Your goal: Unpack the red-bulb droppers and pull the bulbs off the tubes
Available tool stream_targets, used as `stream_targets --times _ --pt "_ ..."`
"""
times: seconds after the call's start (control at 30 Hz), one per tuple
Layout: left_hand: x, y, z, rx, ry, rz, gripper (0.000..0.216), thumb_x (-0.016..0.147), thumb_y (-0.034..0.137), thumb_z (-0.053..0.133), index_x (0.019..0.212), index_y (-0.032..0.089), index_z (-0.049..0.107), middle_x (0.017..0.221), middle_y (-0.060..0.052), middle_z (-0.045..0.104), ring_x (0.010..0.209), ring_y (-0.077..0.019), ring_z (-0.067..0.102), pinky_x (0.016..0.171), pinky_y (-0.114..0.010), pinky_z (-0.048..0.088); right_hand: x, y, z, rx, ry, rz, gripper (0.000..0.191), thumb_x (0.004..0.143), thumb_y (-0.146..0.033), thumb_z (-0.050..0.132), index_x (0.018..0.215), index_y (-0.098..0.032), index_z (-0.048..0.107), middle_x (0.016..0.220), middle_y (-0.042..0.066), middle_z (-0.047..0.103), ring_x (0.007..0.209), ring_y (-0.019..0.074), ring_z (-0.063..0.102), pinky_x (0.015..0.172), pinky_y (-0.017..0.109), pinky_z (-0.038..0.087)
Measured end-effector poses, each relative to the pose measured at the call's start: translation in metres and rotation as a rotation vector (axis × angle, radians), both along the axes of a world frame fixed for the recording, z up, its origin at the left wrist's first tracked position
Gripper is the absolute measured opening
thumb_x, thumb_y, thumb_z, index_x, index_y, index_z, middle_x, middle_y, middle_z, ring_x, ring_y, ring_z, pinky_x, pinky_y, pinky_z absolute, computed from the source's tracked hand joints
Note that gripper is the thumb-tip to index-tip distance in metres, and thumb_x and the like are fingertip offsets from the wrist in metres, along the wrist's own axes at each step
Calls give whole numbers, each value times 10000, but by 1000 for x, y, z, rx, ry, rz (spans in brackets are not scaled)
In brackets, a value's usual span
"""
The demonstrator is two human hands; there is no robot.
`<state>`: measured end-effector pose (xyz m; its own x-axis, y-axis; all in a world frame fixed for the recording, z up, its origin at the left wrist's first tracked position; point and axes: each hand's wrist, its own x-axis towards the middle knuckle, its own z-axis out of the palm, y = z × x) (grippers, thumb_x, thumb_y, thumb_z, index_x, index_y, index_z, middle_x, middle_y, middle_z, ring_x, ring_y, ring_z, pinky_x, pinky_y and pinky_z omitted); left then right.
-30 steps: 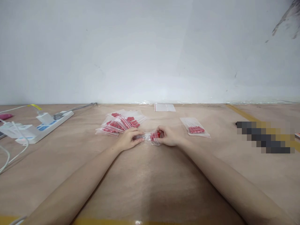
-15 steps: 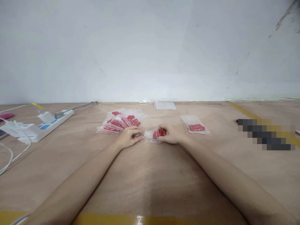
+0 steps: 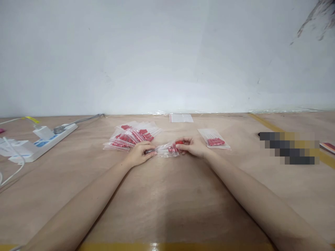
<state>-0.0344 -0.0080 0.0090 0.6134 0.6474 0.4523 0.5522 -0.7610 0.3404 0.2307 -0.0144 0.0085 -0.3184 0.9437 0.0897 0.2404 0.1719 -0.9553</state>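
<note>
Bag: small clear zip bag with red pieces inside, at the centre of the table, stretched between both hands.
Left hand: fingers pinched shut on the left end of the bag; it lies just near of the pile.
Right hand: fingers closed on the right end, beside the red pieces.
Pile: more filled bags fanned out, far left of the hands.
Lone bag: one filled bag lying flat, just right of the right hand.
Flat bag: seemingly empty, far centre by the wall.
Power strip: white, with plugs and cables, far left.
Table: bare wood.
Handling: it looks best to keep both pinches even and the bag level, so the pieces stay together at one end.
</note>
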Motion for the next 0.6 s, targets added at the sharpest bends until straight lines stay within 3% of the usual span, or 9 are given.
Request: stream_targets --times 0.23,0.37,0.6 --pt "-7 -2 2 118 55 37 194 774 314 552 852 160 641 765 -46 621 706 -146 567 676 -267 451 38 10 20 226 31 -352 320 723 -425 580 891 -157 627 859 60 643 696 118 580 712 302 501" --pt "-7 -4 4 222 84 78 178 738 304 571 822 161 636 693 -35 605 691 -162 548 709 -309 432 36 6 13 428 -83 -512 313 754 -409 544 940 -174 633 905 69 601 781 155 556 776 336 460" --pt "-4 -5 3 224 19 51 189 774 305 552 877 167 629 807 -62 626 782 -172 558 754 -318 441 24 -2 -17 570 -398 -382 188 707 -334 618 835 -211 680 793 54 535 714 172 509 723 332 428"
